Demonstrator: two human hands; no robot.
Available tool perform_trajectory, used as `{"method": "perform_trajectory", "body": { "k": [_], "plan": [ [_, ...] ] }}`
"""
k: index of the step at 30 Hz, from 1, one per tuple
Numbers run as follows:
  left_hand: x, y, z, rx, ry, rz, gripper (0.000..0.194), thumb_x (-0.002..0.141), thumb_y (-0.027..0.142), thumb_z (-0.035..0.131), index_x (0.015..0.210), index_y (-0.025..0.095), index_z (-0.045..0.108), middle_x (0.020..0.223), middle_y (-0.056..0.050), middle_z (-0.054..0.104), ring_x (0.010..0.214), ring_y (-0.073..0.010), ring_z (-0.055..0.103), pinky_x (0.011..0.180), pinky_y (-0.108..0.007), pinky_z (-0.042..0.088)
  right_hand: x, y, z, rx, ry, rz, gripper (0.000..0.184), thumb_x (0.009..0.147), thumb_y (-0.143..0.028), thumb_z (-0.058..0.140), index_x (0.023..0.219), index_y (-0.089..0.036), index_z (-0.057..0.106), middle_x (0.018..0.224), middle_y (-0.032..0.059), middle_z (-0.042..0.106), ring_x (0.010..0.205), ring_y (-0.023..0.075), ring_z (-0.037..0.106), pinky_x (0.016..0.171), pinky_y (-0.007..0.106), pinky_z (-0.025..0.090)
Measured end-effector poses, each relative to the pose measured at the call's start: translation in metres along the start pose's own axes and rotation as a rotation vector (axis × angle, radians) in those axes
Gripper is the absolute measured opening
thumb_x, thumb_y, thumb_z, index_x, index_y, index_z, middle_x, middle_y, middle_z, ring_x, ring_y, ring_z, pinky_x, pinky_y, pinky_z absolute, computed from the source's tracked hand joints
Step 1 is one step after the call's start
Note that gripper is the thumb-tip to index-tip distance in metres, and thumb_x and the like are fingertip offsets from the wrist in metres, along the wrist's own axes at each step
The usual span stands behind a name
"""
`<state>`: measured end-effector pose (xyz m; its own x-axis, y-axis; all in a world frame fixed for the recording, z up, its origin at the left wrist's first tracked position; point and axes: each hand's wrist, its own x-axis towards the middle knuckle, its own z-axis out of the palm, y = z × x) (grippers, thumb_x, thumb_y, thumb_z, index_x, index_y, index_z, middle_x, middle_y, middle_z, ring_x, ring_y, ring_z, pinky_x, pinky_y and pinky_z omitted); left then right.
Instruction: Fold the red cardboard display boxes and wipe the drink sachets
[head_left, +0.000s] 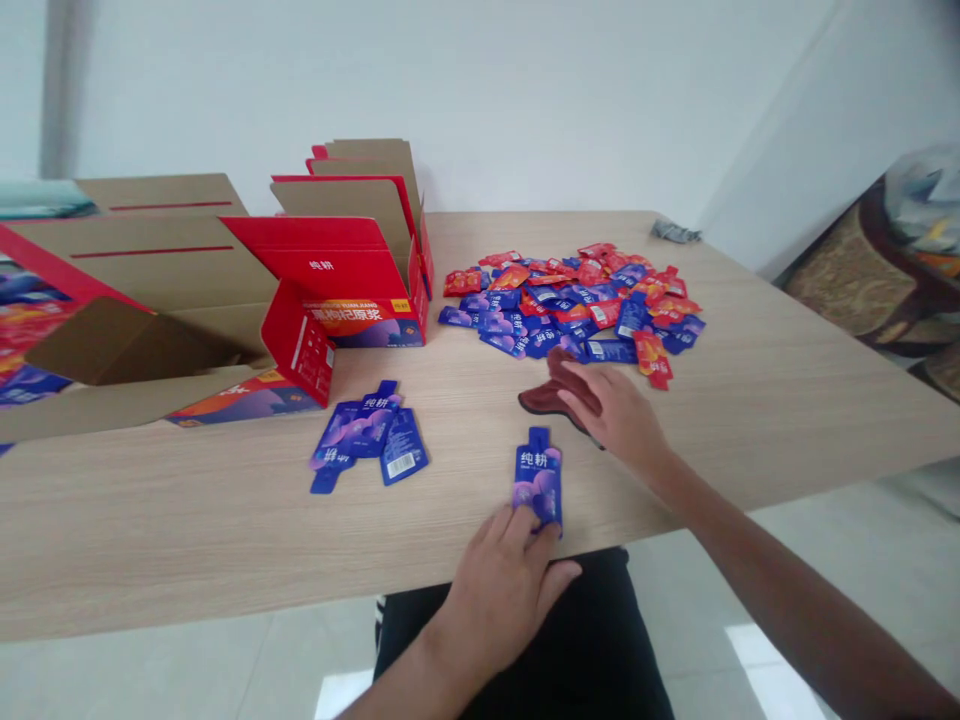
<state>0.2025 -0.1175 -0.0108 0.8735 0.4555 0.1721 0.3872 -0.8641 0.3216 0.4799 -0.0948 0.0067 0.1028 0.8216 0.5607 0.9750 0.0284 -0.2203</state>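
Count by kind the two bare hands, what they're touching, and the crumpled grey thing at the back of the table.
Hands: 2, left hand and right hand
Blue pouch: 1
Brown item: 1
Crumpled grey thing: 1
Total: 5

My left fingers (525, 520) cover the lower end of one blue pouch (537, 480); my right hand (611, 410) hides part of a brown cloth (551, 397). The left box (247, 400) is cut off by the left edge.

The left hand (499, 590) and right hand (611, 410) are bare, as are the slender forearms (757, 550). Plain black clothing (577, 640) covers the lap and thighs, with a small black-and-white striped patch (380, 612) showing at its left edge.
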Motion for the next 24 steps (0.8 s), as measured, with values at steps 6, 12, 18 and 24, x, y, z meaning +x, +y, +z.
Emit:
{"method": "perform_trajectory", "body": {
  "k": [6, 12, 18, 24],
  "plan": [
    [0.067, -0.02, -0.021, -0.025, 0.038, -0.226, 0.035, 0.108, 0.041, 0.05, 0.136, 0.022, 0.06, 0.121, -0.009, 0.062, 0.111, -0.025, 0.061, 0.101, -0.041, 0.053, -0.05, 0.007, -0.039, 0.126, 0.257, 0.311, 0.047, 0.102, -0.049, 0.056, 0.141, -0.025, 0.056, 0.13, 0.0105, 0.068, 0.12, 0.0282, 0.064, 0.104, 0.044, 0.05],
    [0.105, -0.025, -0.008, 0.082, -0.055, -0.353, 0.038, 0.101, 0.047, 0.063, 0.124, 0.017, 0.066, 0.119, -0.013, 0.062, 0.114, -0.0308, 0.061, 0.1, -0.044, 0.052, -0.109, 0.018, -0.032, 0.171, 0.157, 0.495, 0.047, 0.098, -0.054, 0.059, 0.137, -0.026, 0.06, 0.125, 0.0091, 0.069, 0.115, 0.0276, 0.066, 0.101, 0.042, 0.052],
    [0.12, -0.024, -0.013, 0.035, -0.144, -0.365, 0.029, 0.098, 0.031, 0.069, 0.114, 0.007, 0.066, 0.114, -0.019, 0.065, 0.11, -0.0323, 0.065, 0.097, -0.044, 0.051, -0.126, 0.011, -0.025, 0.206, 0.219, 0.531, 0.048, 0.098, -0.051, 0.06, 0.138, -0.026, 0.059, 0.128, 0.0104, 0.068, 0.118, 0.0299, 0.064, 0.103, 0.048, 0.051],
    [0.128, -0.051, -0.018, -0.193, -0.174, -0.284, 0.02, 0.094, 0.023, 0.07, 0.11, 0.011, 0.069, 0.101, -0.009, 0.071, 0.094, -0.022, 0.068, 0.085, -0.031, 0.052, -0.124, 0.009, -0.021, 0.193, 0.257, 0.51, 0.047, 0.098, -0.052, 0.059, 0.137, -0.025, 0.06, 0.127, 0.0115, 0.068, 0.117, 0.0312, 0.064, 0.102, 0.051, 0.051]
  ]
}}
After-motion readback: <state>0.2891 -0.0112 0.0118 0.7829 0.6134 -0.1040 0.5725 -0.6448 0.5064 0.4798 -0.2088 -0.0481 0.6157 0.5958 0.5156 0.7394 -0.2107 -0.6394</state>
